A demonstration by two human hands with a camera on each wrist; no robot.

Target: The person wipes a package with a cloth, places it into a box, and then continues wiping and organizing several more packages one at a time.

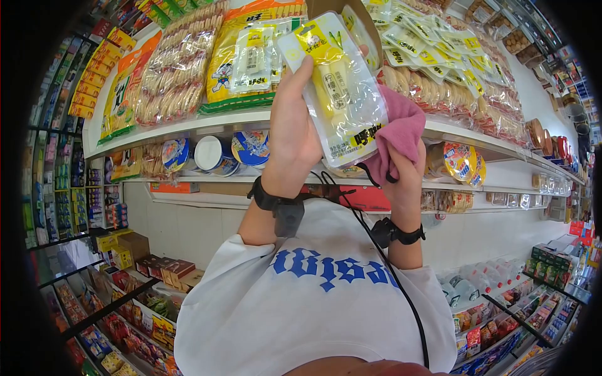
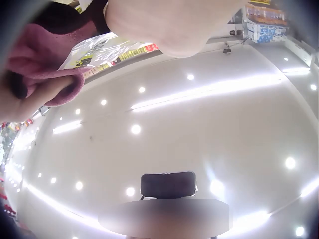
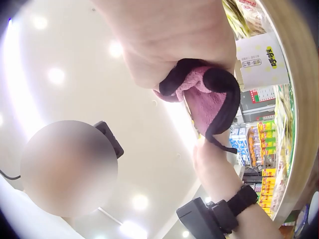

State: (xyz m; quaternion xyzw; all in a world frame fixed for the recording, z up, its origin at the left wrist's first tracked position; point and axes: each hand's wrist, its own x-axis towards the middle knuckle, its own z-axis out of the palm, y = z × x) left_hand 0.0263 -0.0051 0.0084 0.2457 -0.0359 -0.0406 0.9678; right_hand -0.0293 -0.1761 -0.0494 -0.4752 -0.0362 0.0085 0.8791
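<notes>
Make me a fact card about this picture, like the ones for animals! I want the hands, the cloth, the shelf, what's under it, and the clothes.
Left hand: holds a yellow-and-white packet, thumb on its front
Right hand: holds the cloth
Cloth: pink, at the packet's edge
Shelf: bags of round snacks; a pile of packets on top of some
Under it: tubs, some blue and white
Clothes: white shirt, blue letters

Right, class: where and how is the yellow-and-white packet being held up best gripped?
Probably take the packet by its left edge, coming from the person's left and pinching front to back: it is broad, flat and tilted, and the pink cloth in the right hand crowds its lower right edge.
</notes>
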